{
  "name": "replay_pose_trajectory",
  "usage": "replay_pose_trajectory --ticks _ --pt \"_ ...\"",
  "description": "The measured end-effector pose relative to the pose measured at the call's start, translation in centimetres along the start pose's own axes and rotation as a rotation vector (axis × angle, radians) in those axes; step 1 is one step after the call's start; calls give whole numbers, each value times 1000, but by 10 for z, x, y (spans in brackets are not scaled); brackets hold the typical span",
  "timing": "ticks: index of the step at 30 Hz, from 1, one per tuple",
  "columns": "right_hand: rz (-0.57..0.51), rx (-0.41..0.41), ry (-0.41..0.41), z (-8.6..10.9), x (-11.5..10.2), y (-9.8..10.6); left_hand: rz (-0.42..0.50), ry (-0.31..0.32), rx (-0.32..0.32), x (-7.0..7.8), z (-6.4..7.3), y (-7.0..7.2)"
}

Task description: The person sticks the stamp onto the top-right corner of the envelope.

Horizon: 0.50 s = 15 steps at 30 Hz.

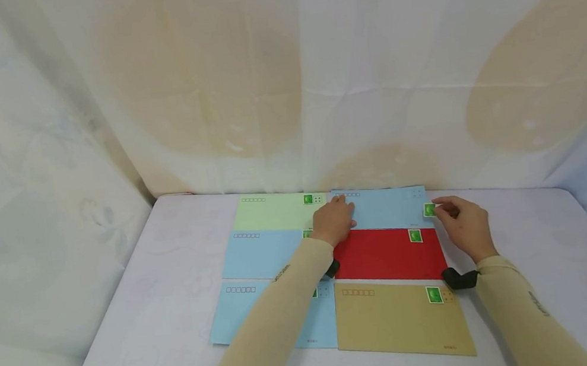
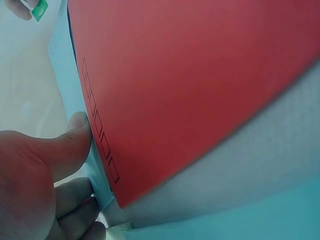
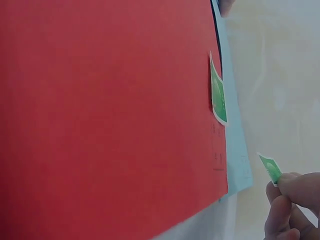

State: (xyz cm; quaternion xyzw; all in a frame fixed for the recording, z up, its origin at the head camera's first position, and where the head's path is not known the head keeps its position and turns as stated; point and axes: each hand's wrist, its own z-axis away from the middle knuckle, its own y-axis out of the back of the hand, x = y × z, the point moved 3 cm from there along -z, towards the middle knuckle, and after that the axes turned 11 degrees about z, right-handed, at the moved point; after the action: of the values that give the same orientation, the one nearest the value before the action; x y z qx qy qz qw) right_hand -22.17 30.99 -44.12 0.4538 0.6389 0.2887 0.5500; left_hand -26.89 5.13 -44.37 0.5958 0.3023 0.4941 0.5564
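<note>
At the back right of the table lies a blue envelope (image 1: 389, 209). My left hand (image 1: 332, 220) rests on its left end, fingers extended toward the printed boxes; in the left wrist view the thumb (image 2: 67, 147) lies over the blue strip beside the red envelope (image 2: 200, 75). Between thumb and fingertips my right hand (image 1: 467, 225) pinches a small green stamp (image 1: 429, 210) with a white border. Seen from the head, the stamp overlaps the blue envelope's right edge, below its printed corner marks. The right wrist view shows the pinched stamp (image 3: 271, 169) held by one end.
Directly in front is the red envelope (image 1: 381, 254) with a green stamp (image 1: 415, 236), then a tan envelope (image 1: 394, 321) with another. A light green envelope (image 1: 275, 212) and two blue envelopes form the left column, partly behind my left arm. A patterned curtain (image 1: 262, 91) hangs behind the table.
</note>
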Motion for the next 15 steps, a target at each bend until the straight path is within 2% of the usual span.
replay_pose_trajectory --ticks 11,15 --pt "-19 7 26 -10 -3 -6 -6 -6 6 0 1 1" --pt "-21 9 59 -13 -6 -3 0 -8 5 0 2 2"
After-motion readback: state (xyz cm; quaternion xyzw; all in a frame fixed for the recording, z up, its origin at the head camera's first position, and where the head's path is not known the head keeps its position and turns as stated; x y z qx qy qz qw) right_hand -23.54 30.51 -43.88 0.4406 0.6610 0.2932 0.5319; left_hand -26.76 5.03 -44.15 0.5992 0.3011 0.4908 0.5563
